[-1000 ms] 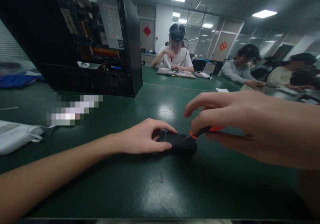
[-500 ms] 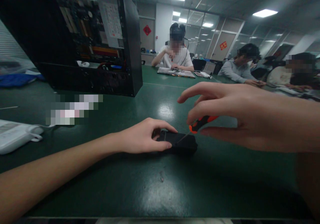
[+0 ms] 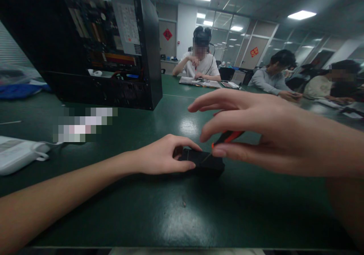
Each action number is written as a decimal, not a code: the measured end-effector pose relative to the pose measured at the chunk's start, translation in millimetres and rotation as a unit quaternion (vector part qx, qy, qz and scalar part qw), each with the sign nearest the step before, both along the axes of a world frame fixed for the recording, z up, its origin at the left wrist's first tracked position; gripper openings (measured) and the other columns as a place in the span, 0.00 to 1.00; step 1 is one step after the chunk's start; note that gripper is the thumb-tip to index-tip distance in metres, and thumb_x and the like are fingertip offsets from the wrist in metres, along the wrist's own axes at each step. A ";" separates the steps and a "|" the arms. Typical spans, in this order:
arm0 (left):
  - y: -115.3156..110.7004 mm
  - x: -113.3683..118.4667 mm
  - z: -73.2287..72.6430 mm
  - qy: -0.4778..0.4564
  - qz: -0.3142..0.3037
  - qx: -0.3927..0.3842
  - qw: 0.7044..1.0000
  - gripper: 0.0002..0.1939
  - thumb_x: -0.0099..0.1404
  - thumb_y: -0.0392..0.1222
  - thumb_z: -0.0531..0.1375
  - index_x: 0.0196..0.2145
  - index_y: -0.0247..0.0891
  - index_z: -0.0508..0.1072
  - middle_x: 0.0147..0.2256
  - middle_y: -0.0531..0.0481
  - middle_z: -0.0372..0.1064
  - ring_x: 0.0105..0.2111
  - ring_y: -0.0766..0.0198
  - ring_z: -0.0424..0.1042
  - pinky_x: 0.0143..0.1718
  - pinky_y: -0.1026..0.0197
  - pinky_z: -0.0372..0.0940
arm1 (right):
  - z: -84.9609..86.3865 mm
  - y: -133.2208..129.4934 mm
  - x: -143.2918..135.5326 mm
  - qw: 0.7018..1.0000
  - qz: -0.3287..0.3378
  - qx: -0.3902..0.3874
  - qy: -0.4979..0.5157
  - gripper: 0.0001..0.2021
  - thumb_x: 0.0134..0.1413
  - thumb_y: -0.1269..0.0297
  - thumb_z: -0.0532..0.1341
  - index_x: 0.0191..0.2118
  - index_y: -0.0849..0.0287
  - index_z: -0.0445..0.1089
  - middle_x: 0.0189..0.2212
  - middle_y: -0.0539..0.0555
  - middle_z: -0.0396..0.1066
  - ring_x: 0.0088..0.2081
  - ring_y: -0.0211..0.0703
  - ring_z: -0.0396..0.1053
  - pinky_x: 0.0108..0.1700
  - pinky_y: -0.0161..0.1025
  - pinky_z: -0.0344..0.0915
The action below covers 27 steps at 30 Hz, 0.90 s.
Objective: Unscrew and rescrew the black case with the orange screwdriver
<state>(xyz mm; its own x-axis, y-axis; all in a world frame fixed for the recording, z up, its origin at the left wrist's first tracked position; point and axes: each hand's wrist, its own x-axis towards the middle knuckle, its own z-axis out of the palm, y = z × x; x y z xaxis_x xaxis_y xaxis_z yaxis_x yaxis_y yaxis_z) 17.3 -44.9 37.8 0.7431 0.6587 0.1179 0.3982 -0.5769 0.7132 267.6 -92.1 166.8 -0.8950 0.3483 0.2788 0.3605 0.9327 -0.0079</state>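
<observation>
Black block (image 3: 212, 167): lies just below the centre of the frame, flat on the green table (image 3: 119, 213). Held at its left end by the left hand (image 3: 159, 157), with thumb on the near edge and a finger along the far edge, pinching across it. Right of centre, over the block's right end, the right hand (image 3: 267, 128): bent around the orange and black handle of a screwdriver (image 3: 226, 136), with thumb low beside the handle and the upper fingers lifted and spread. Slants down to the left, thin shaft over the block's top face; hard to tell about actual contact at the tip. Seems, by judgement, to be at the step of working the screwdriver on that face, with the block braced. Probably calls next for a firm left pinch, the tip well seated and the shaft more upright, with only light pressure against slipping towards the left thumb. At upper left, stands an open computer case (image 3: 105, 90); at left edge, lies a white case (image 3: 19, 157).
</observation>
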 end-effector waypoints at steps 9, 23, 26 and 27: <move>-3.3 0.0 2.4 0.000 0.012 0.014 1.000 0.23 0.68 0.54 0.66 0.55 0.41 0.77 0.35 0.51 0.74 0.31 0.63 0.70 0.32 0.62 0.63 | 0.4 -7.4 2.1 1.000 -0.014 -0.013 0.004 0.19 0.66 0.70 0.58 0.59 0.47 0.70 0.76 0.49 0.45 0.75 0.56 0.46 0.68 0.55 0.57; -0.3 -1.0 0.1 0.015 0.009 0.000 1.000 0.24 0.68 0.53 0.67 0.58 0.44 0.76 0.36 0.52 0.73 0.31 0.64 0.71 0.31 0.63 0.62 | -7.7 4.9 -6.1 0.998 -0.035 0.043 0.009 0.09 0.65 0.71 0.59 0.45 0.57 0.76 0.50 0.55 0.74 0.40 0.41 0.72 0.38 0.37 0.62; 0.1 -1.0 0.4 0.015 0.006 0.004 1.000 0.24 0.68 0.53 0.67 0.58 0.44 0.76 0.38 0.51 0.74 0.32 0.63 0.71 0.31 0.62 0.62 | -5.8 1.1 -0.9 0.999 -0.023 0.030 0.002 0.09 0.66 0.70 0.61 0.47 0.54 0.76 0.58 0.55 0.71 0.46 0.43 0.73 0.42 0.37 0.66; 0.3 -0.9 0.2 0.016 0.005 0.003 1.000 0.24 0.68 0.53 0.67 0.58 0.44 0.76 0.38 0.51 0.75 0.32 0.63 0.71 0.31 0.62 0.63 | -6.3 0.3 0.2 0.999 -0.023 0.029 -0.001 0.09 0.66 0.69 0.61 0.48 0.54 0.76 0.59 0.55 0.70 0.47 0.44 0.73 0.42 0.38 0.66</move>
<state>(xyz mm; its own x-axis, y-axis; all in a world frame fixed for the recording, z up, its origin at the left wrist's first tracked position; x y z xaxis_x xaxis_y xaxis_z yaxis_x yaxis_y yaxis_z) 16.3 -44.5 38.0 0.7395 0.6661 0.0975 0.4270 -0.5761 0.6970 267.9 -91.8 160.6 -0.8787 0.3729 0.2979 0.4038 0.9136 0.0474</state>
